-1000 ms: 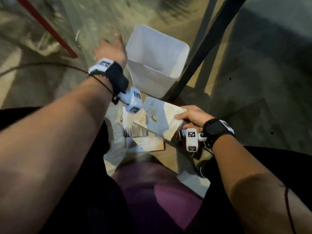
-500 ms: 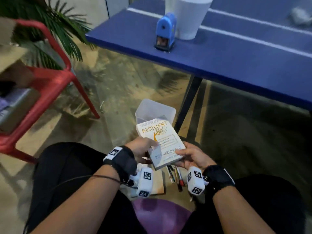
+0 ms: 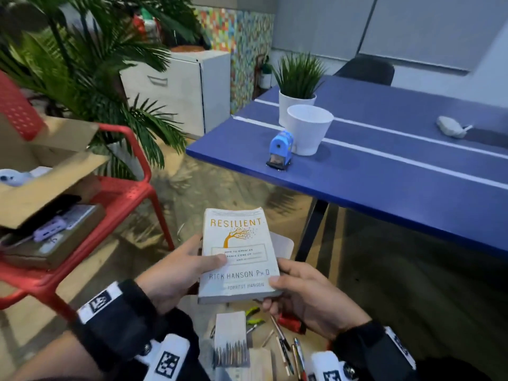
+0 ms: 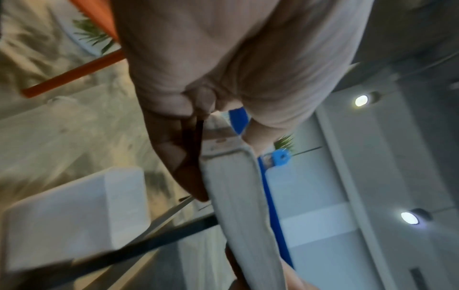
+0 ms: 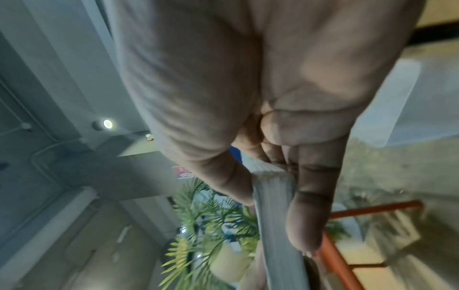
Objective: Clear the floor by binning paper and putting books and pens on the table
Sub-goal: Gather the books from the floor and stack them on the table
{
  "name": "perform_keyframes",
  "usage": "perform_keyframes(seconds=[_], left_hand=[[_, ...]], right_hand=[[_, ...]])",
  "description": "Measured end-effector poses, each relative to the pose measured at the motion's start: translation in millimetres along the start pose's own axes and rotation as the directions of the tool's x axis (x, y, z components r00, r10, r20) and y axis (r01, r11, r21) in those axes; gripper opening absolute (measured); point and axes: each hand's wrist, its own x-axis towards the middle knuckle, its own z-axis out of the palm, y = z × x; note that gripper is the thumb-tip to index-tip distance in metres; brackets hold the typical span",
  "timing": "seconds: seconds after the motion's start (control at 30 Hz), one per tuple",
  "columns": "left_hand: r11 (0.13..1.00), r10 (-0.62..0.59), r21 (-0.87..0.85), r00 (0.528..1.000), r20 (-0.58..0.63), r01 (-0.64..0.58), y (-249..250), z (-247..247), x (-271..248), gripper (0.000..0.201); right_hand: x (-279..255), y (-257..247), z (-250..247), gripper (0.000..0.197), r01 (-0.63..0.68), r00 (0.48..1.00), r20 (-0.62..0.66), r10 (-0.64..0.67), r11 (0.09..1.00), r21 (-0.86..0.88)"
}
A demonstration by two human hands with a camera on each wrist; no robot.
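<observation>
Both hands held a white paperback book [image 3: 238,254] titled "Resilient" in the air above the floor, short of the blue rectangular table [image 3: 384,171]. The left hand [image 3: 176,268] gripped its left edge with the thumb on the cover, and the right hand [image 3: 299,295] gripped its lower right corner.

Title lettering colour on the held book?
Orange, on the book's off-white cover; clearest in the head view.

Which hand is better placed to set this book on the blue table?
Right, probably. Both hands grip the book, but the right hand holds the edge on the side where the blue table stands; the left hand is on the red chair side.
</observation>
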Motion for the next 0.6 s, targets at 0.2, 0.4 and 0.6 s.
perform_keyframes(seconds=[0.2,0.4,0.6], left_hand=[[0.970,0.231,0.046,0.964,0.133,-0.239,91,-21,-38,0.065],[0.855,0.512,0.280,0.799,-0.316,-0.437,161,-48,29,0.071],[0.678,0.633,0.636,0.732,-0.250,-0.369,175,-40,123,0.031]], right_hand=[[17,-52,64,0.043,0.233,0.971,0.039,-0.234,0.972,0.045],[82,-121,99,0.036,0.407,0.903,-0.202,-0.378,0.905,0.124],[153,-172,81,0.040,0.394,0.808,-0.454,-0.377,0.917,-0.061]])
